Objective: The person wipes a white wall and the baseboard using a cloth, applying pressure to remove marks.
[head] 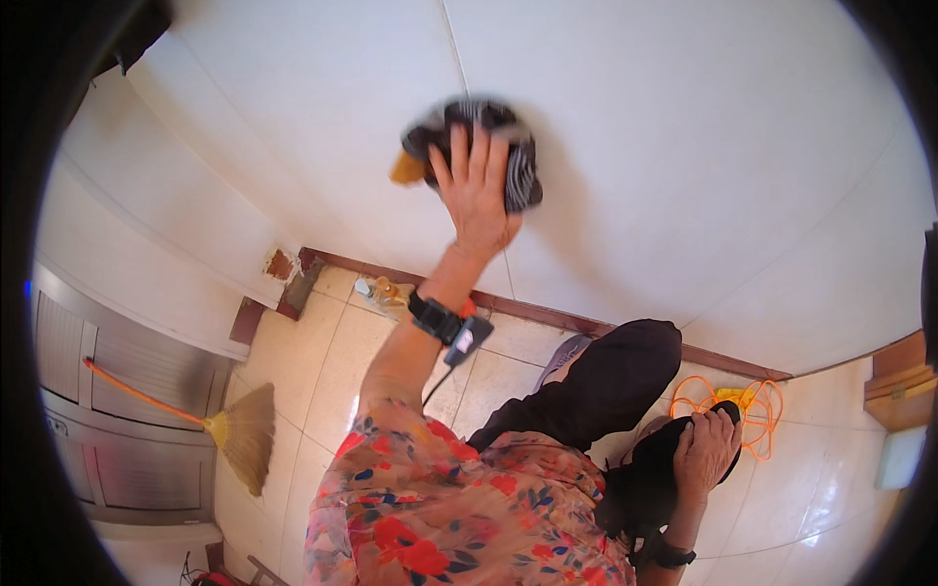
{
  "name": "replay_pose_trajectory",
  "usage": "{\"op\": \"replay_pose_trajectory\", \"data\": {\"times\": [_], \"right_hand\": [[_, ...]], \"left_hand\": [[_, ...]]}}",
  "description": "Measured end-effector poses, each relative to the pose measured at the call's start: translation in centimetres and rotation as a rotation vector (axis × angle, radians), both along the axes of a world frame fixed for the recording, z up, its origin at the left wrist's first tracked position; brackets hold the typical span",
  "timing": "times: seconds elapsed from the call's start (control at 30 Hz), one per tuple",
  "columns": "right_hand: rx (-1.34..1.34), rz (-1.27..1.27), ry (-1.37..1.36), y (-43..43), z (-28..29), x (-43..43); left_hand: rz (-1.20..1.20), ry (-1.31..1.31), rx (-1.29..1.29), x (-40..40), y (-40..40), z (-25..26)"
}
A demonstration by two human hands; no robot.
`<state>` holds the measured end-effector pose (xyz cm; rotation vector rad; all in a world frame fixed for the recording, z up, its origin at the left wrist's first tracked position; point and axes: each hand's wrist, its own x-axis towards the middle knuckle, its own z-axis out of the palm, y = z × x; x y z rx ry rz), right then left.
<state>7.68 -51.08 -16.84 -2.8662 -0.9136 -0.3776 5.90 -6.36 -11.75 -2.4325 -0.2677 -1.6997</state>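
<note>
My left hand (475, 194) presses a bunched black and grey striped cloth (522, 176) against the white wall (659, 161), fingers spread over it. A yellow piece (407, 170) sticks out at the cloth's left side; whether it belongs to the cloth I cannot tell. The cloth covers part of a thin vertical seam in the wall. My right hand (705, 450) holds nothing and rests over my bent right knee (725, 410), its fingers curved around the dark trouser fabric.
Bottles (385, 291) stand at the reddish-brown baseboard (564, 316), partly behind my left forearm. An orange cable (769, 417) lies coiled beyond my right knee. A broom (242, 438) leans by a grey panelled door (146, 381) at left. A wooden piece (898, 388) stands far right.
</note>
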Motion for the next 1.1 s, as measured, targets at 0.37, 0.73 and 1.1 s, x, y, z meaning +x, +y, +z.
{"op": "replay_pose_trajectory", "data": {"times": [0.37,0.73,1.1], "right_hand": [[0.0,-0.021,-0.008,0.0,-0.5,-0.6],[0.032,0.02,-0.038,0.8,-0.3,-0.8],[0.026,0.001,-0.061,-0.3,-0.5,-0.8]], "left_hand": [[0.077,0.182,-0.088,-2.7,-1.5,-0.4],[0.053,-0.245,0.278,0.4,1.8,22.5],[-0.036,0.067,-0.054,-0.9,-2.0,0.0]]}}
